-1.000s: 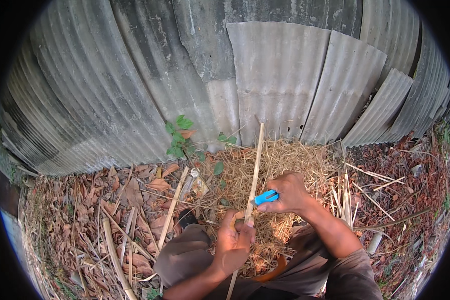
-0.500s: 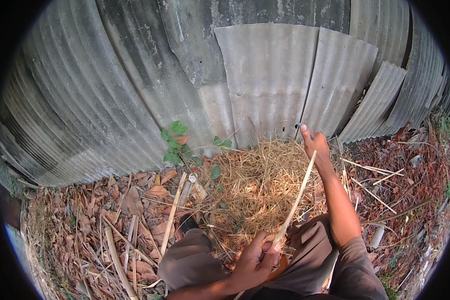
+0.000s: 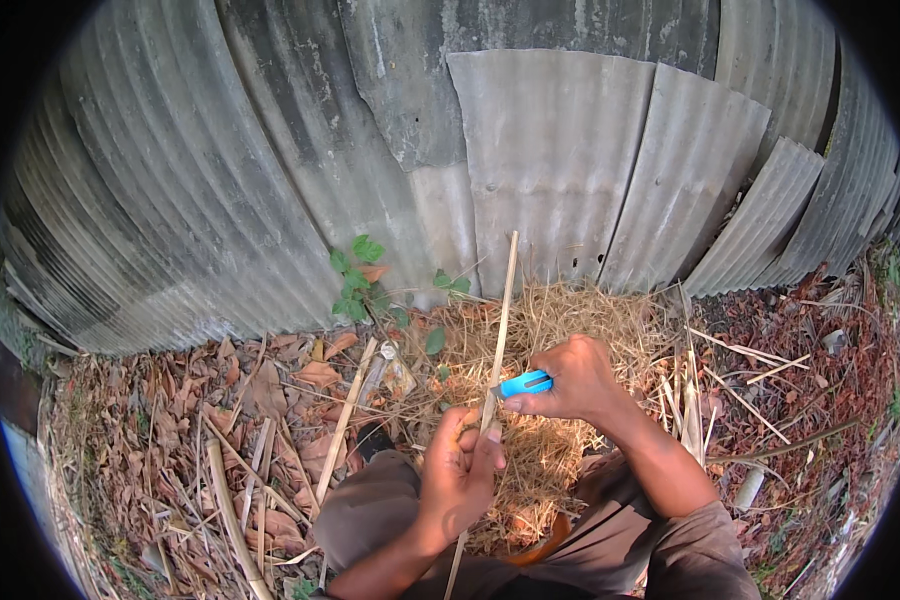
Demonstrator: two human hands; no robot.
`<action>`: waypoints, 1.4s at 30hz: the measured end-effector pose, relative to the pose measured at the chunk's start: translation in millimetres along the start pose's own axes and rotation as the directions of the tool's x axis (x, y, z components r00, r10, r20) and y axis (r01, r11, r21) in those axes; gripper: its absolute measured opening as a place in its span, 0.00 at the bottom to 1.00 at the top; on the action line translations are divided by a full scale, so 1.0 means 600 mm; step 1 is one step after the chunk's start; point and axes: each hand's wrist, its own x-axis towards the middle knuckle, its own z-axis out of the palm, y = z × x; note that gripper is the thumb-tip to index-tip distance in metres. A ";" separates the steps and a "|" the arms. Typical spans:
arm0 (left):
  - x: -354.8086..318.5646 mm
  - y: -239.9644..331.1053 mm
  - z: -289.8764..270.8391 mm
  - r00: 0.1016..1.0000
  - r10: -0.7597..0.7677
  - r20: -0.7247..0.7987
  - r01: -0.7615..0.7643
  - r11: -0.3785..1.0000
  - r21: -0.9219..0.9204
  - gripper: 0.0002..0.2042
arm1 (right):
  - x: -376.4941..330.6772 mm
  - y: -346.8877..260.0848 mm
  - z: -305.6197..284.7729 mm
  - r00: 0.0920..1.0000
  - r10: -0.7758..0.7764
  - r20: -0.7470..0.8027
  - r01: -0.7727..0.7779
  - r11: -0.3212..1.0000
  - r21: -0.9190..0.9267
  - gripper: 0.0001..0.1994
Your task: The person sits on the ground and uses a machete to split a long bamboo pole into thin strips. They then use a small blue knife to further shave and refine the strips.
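A long, pale strip of split bamboo (image 3: 503, 325) runs upright in front of me, its lower end passing down between my legs. My left hand (image 3: 459, 470) pinches it between thumb and fingers at mid-length. Just above that grip, a blue utility knife (image 3: 526, 384) meets the strip with its tip. My right hand (image 3: 573, 380) is wrapped round the knife's handle from the right side, thumb along the lower edge. The blade itself is too small to make out clearly.
Dry straw-like shavings (image 3: 560, 470) are heaped between my knees. A corrugated metal fence (image 3: 560, 160) stands ahead, with a green plant (image 3: 353, 280) at its foot. Bamboo pieces (image 3: 232, 520) lie among brown leaves on the left; more thin sticks (image 3: 745, 405) lie on the right.
My right hand has come back from far right near the fence to the strip, bringing the knife against it. My left hand has moved up and left, and the strip stands more upright.
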 end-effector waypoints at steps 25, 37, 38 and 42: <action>-0.010 0.007 -0.035 0.999 0.038 0.013 -0.038 0.999 0.019 0.08 | 0.004 0.049 -0.028 0.971 0.240 -0.001 -0.237 0.959 0.157 0.34; -0.044 -0.005 -0.014 0.989 0.047 0.137 -0.105 0.887 0.451 0.11 | 0.042 0.072 -0.014 0.826 0.531 -0.192 -0.554 0.827 -0.097 0.35; -0.057 -0.002 -0.002 0.976 0.030 0.214 -0.136 0.854 0.502 0.11 | 0.051 0.131 -0.047 0.731 0.628 -0.266 -0.666 0.742 -0.077 0.37; -0.062 0.017 -0.006 0.959 -0.027 0.281 -0.075 0.935 0.347 0.11 | 0.013 0.246 -0.064 0.578 0.762 -0.292 -0.729 0.643 0.235 0.39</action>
